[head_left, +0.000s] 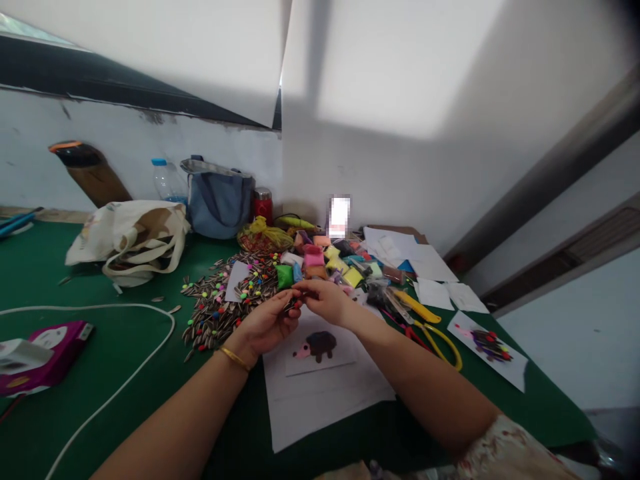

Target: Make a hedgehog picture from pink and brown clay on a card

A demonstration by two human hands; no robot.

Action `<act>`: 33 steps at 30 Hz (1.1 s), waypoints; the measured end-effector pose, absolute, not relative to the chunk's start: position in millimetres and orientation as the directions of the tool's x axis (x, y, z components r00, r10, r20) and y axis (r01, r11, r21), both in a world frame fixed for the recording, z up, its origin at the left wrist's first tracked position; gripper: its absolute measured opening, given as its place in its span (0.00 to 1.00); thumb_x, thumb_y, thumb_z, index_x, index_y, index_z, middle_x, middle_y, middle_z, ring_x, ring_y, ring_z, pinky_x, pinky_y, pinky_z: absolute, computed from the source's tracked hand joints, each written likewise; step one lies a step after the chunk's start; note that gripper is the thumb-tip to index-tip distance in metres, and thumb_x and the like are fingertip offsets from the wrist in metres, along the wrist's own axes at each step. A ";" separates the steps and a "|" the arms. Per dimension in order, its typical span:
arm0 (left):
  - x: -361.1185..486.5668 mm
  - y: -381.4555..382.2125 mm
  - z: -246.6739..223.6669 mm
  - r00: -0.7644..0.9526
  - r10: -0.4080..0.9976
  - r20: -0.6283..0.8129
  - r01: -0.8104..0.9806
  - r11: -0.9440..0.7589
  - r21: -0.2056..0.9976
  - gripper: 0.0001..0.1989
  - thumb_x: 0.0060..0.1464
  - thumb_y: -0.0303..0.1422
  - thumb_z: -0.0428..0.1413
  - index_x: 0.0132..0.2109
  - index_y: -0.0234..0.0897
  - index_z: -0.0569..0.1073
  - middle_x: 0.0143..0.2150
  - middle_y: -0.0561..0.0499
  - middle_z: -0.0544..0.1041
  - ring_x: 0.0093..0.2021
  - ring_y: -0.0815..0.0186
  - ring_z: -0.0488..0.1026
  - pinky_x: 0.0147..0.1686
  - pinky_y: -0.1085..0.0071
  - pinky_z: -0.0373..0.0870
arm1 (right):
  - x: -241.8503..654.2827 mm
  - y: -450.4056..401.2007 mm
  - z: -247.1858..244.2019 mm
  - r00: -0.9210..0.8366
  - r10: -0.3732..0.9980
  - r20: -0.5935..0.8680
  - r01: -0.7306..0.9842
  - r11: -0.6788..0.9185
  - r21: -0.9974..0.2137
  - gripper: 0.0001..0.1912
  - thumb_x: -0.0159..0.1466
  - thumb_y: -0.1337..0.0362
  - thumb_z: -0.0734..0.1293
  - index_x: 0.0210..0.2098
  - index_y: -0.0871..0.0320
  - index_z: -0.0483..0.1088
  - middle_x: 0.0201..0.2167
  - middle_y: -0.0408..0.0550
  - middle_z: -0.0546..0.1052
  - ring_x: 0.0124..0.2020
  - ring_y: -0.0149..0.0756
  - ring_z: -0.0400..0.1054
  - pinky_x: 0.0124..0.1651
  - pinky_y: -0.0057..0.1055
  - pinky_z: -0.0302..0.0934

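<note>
Floral sleeve cloth (505,453) lies closest to us at the bottom right, and from there our bare forearms reach over a green work table (100,427). Our left hand (267,327), with a gold bangle (235,358) at its wrist, and our right hand (325,301) meet above a white paper sheet (310,417) bearing a pink and dark brown hedgehog picture (316,347).

A small dark piece (289,305) sits between the hands, at the tips of our left fingers (296,308), which look pinched closed on it (it is too small to say for certain that it is a sunflower seed). Our right fingertips (302,285) curve in just beside it, though we cannot tell whether they touch it.

Left of our hands spreads a heap of striped sunflower seeds (215,313), many tipped with bright colours, around a white paper slip (237,280). Packets of coloured modelling clay (320,261) crowd the table just beyond our fingers. To the right lie yellow-handled scissors (440,347) and a second paper (487,353) with a dark, multicoloured figure. Further left are a white cable (115,360), a magenta box (45,357) and a canvas tote bag (127,233). A blue bag (217,200), a water bottle (167,180) and a red flask (263,207) stand at the back.
</note>
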State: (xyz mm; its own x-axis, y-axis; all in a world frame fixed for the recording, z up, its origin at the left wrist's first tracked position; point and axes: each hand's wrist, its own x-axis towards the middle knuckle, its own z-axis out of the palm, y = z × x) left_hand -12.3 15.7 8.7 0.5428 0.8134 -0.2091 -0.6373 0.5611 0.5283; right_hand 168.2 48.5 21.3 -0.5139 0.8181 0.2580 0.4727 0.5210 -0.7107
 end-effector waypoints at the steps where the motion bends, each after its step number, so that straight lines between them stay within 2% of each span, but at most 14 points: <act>1: -12.0 15.9 8.7 0.526 0.822 -0.217 -0.639 0.551 0.537 0.05 0.58 0.26 0.55 0.43 0.33 0.72 0.34 0.49 0.70 0.28 0.76 0.68 0.23 0.84 0.65 | 167.3 48.9 20.6 -0.504 0.826 0.251 0.472 0.507 -0.721 0.19 0.60 0.73 0.62 0.49 0.56 0.73 0.43 0.45 0.78 0.42 0.34 0.71 0.47 0.29 0.63; 3: -11.6 17.0 8.6 0.484 0.842 -0.238 -0.651 0.528 0.546 0.06 0.59 0.26 0.55 0.43 0.31 0.72 0.34 0.49 0.70 0.27 0.75 0.68 0.23 0.83 0.66 | 168.7 47.8 20.8 -0.462 0.851 0.249 0.505 0.483 -0.715 0.13 0.62 0.70 0.63 0.44 0.58 0.75 0.39 0.46 0.79 0.39 0.35 0.72 0.43 0.28 0.63; 5: -12.1 18.9 8.6 0.439 0.855 -0.274 -0.678 0.516 0.524 0.06 0.60 0.27 0.53 0.43 0.30 0.72 0.33 0.49 0.69 0.26 0.75 0.67 0.22 0.82 0.65 | 173.4 45.5 22.4 -0.406 0.879 0.249 0.581 0.459 -0.672 0.12 0.63 0.68 0.63 0.43 0.59 0.76 0.39 0.47 0.79 0.39 0.35 0.72 0.42 0.28 0.62; 9: -14.6 22.4 10.7 0.432 0.832 -0.349 -0.725 0.551 0.414 0.06 0.63 0.30 0.50 0.41 0.33 0.70 0.31 0.51 0.67 0.24 0.76 0.65 0.17 0.84 0.60 | 185.6 39.5 25.5 -0.408 0.901 0.147 0.772 0.426 -0.472 0.13 0.64 0.66 0.62 0.46 0.56 0.75 0.41 0.48 0.79 0.41 0.37 0.71 0.43 0.29 0.59; 12: -15.1 22.2 14.2 0.455 0.803 -0.385 -0.722 0.586 0.369 0.07 0.63 0.32 0.49 0.38 0.34 0.69 0.30 0.51 0.66 0.24 0.75 0.66 0.14 0.85 0.56 | 192.2 34.9 25.4 -0.435 0.900 0.036 0.852 0.424 -0.308 0.11 0.64 0.64 0.63 0.43 0.55 0.75 0.40 0.48 0.79 0.41 0.38 0.71 0.43 0.29 0.58; 15: -13.3 19.9 16.5 0.465 0.791 -0.397 -0.706 0.602 0.373 0.08 0.63 0.32 0.49 0.36 0.34 0.68 0.29 0.52 0.65 0.23 0.75 0.65 0.11 0.86 0.52 | 196.6 31.9 24.1 -0.429 0.903 0.011 0.889 0.425 -0.171 0.11 0.65 0.62 0.63 0.42 0.55 0.75 0.41 0.51 0.77 0.44 0.40 0.70 0.45 0.31 0.57; 18: -10.5 17.6 15.2 0.456 0.805 -0.379 -0.685 0.590 0.428 0.08 0.63 0.33 0.50 0.36 0.33 0.67 0.29 0.54 0.63 0.21 0.78 0.62 0.11 0.87 0.49 | 200.7 30.4 22.9 -0.410 0.912 0.017 0.904 0.409 -0.128 0.12 0.65 0.64 0.63 0.45 0.54 0.74 0.42 0.51 0.77 0.45 0.40 0.69 0.46 0.31 0.57; 21: -8.4 16.6 11.6 0.445 0.821 -0.358 -0.658 0.571 0.491 0.06 0.62 0.32 0.52 0.37 0.33 0.68 0.28 0.54 0.63 0.20 0.79 0.61 0.11 0.88 0.49 | 203.1 27.6 23.1 -0.382 0.923 0.056 0.910 0.386 -0.151 0.12 0.64 0.65 0.64 0.46 0.54 0.73 0.42 0.51 0.76 0.45 0.41 0.69 0.45 0.31 0.57; 24: -5.8 15.8 8.7 0.427 0.835 -0.346 -0.632 0.550 0.546 0.04 0.61 0.30 0.53 0.38 0.33 0.68 0.28 0.55 0.63 0.20 0.79 0.61 0.12 0.88 0.48 | 199.9 21.1 25.6 -0.374 0.915 0.155 0.878 0.403 -0.259 0.08 0.65 0.65 0.64 0.42 0.55 0.74 0.40 0.50 0.76 0.43 0.39 0.68 0.44 0.31 0.57; 28: 2.4 10.9 8.3 0.412 0.860 -0.302 -0.575 0.503 0.645 0.07 0.56 0.32 0.58 0.36 0.34 0.67 0.27 0.56 0.64 0.20 0.79 0.62 0.12 0.88 0.47 | 184.7 7.6 30.9 -0.407 0.877 0.255 0.697 0.479 -0.533 0.06 0.64 0.63 0.66 0.41 0.56 0.72 0.36 0.44 0.75 0.34 0.32 0.67 0.38 0.27 0.58; 30: 7.2 7.1 9.2 0.419 0.866 -0.273 -0.545 0.481 0.687 0.10 0.53 0.33 0.62 0.36 0.34 0.67 0.28 0.56 0.65 0.20 0.80 0.61 0.12 0.88 0.47 | 176.0 2.3 32.9 -0.446 0.842 0.304 0.615 0.535 -0.579 0.06 0.62 0.65 0.68 0.40 0.55 0.72 0.35 0.43 0.74 0.33 0.31 0.66 0.37 0.27 0.58; 33: 10.3 3.9 10.7 0.423 0.866 -0.265 -0.524 0.473 0.708 0.13 0.50 0.34 0.64 0.36 0.34 0.67 0.28 0.57 0.65 0.20 0.80 0.62 0.13 0.88 0.48 | 168.7 -0.3 32.6 -0.465 0.801 0.378 0.525 0.592 -0.611 0.03 0.62 0.67 0.66 0.33 0.56 0.72 0.34 0.44 0.73 0.37 0.32 0.66 0.41 0.28 0.59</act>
State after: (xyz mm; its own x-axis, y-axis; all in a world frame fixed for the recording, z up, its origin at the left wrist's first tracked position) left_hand 10.3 3.9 10.7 0.4233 0.8664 -0.2649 -0.5242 0.4727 0.7084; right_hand 168.7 -0.3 32.6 -0.4647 0.8010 0.3775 0.5245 0.5925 -0.6114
